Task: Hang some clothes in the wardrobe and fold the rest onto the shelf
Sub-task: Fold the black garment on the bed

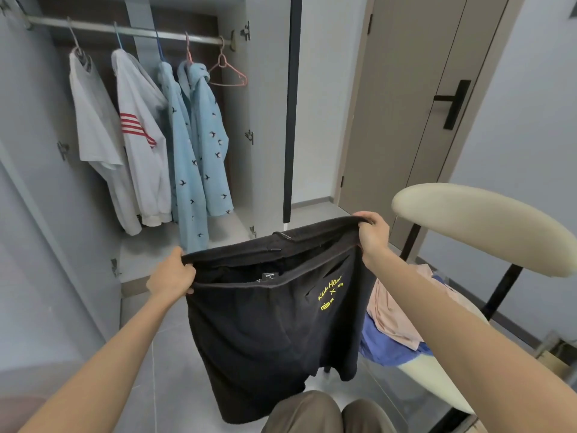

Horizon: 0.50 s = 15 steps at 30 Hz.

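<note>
Wardrobe (150, 245) stands open on the left, a rail (131, 30) across its top. A closed door (406, 104) is to its right. A chair (468, 226) on the right carries a pile (393, 320) of pink and blue clothes on its seat. Black shorts (265, 323) with yellow print hang in front of the wardrobe, stretched by the waistband between both hands. Two white shirts (96, 129) and two blue tops (199, 145) hang from the rail. The left hand (170, 276) grips the waistband's left end, fingers curled round it; the right hand (373, 234) grips the right end likewise. A bare pink hanger (228, 73) hangs rightmost.
</note>
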Motion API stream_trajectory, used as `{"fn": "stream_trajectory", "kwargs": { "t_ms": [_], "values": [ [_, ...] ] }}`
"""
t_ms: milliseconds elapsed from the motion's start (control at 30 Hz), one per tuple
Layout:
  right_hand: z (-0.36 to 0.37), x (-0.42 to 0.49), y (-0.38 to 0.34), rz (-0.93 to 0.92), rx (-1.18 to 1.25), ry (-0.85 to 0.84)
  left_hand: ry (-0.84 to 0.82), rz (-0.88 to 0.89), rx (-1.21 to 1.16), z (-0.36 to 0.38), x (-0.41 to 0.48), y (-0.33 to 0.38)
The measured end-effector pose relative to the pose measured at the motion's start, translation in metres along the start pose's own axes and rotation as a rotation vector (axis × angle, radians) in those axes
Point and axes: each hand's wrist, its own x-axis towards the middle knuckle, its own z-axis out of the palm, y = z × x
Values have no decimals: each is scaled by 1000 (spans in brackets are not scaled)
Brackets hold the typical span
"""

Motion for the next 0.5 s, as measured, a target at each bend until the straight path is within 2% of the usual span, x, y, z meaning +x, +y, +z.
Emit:
{"fn": "stream_trajectory", "kwargs": {
  "t_ms": [100,167,267,400,500],
  "values": [
    [-11,-3,20,-174,-218,68,162,-28,-39,-4,0,1],
    [-20,-4,35,-244,-424,60,171,-65,-77,-7,2,3],
    [-30,-3,53,-143,-617,-72,142,-108,-110,-4,5,0],
    [-29,-7,60,108,-542,-178,92,-128,-169,1,9,-7],
    [-21,-13,56,234,-290,-114,69,-192,-341,1,13,-9]
  ]
}}
